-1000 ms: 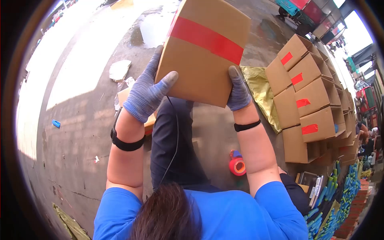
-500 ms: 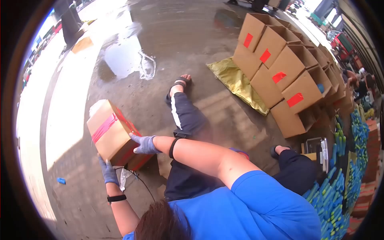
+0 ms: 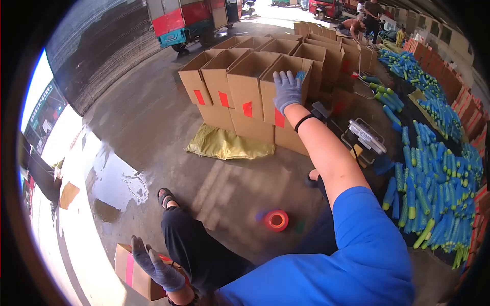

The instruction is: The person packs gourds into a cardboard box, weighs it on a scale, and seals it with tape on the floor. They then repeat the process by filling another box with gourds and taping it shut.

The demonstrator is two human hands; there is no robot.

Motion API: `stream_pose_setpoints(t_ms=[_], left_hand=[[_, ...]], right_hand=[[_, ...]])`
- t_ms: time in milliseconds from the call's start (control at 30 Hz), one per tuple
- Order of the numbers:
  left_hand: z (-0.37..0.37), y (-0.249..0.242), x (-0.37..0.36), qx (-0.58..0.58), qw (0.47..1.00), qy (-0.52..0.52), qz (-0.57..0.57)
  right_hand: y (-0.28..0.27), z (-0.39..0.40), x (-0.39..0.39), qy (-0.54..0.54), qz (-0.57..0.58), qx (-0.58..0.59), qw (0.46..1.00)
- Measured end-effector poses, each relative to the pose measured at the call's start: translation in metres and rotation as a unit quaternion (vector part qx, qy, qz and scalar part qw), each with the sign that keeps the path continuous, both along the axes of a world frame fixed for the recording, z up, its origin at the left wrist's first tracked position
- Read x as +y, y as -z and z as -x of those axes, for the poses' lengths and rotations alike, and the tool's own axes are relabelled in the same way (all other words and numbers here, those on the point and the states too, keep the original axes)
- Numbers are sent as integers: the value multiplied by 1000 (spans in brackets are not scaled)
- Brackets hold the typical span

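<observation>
My right hand (image 3: 288, 93), in a grey glove with fingers spread, is raised at the front of an open cardboard box (image 3: 273, 97). It overlaps that box's upper edge in this view; a bit of blue shows inside the box. My left hand (image 3: 162, 271), also gloved, is at the lower left with its fingers apart and holds nothing visible. Beside and partly behind it is a closed cardboard box (image 3: 123, 265) with pink-red tape. A red roll of tape (image 3: 276, 221) is on the floor in front of my body.
Open boxes with red labels stand stacked ahead, a yellow sack (image 3: 224, 145) at their foot. A scale (image 3: 366, 136) is to their right. Piles of green vegetables in blue netting (image 3: 429, 188) line the right side. A puddle (image 3: 115, 176) lies left; people (image 3: 375, 15) work far back.
My view has swung right and up toward the stacked boxes. Both hands held the taped box; my right hand has left it and reached to the open boxes, while my left hand's fingers have lifted.
</observation>
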State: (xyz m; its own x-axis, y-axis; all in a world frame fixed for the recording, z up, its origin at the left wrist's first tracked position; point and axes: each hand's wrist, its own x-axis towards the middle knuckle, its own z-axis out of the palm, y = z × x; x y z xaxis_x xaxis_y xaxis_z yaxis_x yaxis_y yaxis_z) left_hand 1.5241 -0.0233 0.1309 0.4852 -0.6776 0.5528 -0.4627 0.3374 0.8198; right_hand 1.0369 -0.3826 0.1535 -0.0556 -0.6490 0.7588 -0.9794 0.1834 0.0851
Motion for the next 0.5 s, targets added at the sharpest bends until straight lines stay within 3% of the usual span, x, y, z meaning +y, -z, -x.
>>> stream_pose_setpoints(t_ms=[67, 133, 200, 267, 400, 433, 500], left_hand=[[64, -39, -31, 88, 988, 118, 45], [92, -43, -67, 133, 945, 300, -2], [122, -41, -98, 269, 868, 403, -109], [153, -25, -135, 265, 828, 464, -171], [207, 26, -204, 425, 673, 477, -372], [216, 24, -216, 429, 668, 477, -378], [230, 23, -235, 484, 591, 451, -463]], right_hand=[[-31, 35, 2, 93, -311, -81, 942], [-29, 52, -3, 98, -312, -84, 941], [-22, 55, -7, 20, -296, -121, 947], [-8, 41, 1, -4, -265, -92, 960], [-4, -20, 50, -95, -198, -54, 974], [3, -39, 65, -136, -161, -48, 976], [25, -87, 96, -192, -135, -40, 971]])
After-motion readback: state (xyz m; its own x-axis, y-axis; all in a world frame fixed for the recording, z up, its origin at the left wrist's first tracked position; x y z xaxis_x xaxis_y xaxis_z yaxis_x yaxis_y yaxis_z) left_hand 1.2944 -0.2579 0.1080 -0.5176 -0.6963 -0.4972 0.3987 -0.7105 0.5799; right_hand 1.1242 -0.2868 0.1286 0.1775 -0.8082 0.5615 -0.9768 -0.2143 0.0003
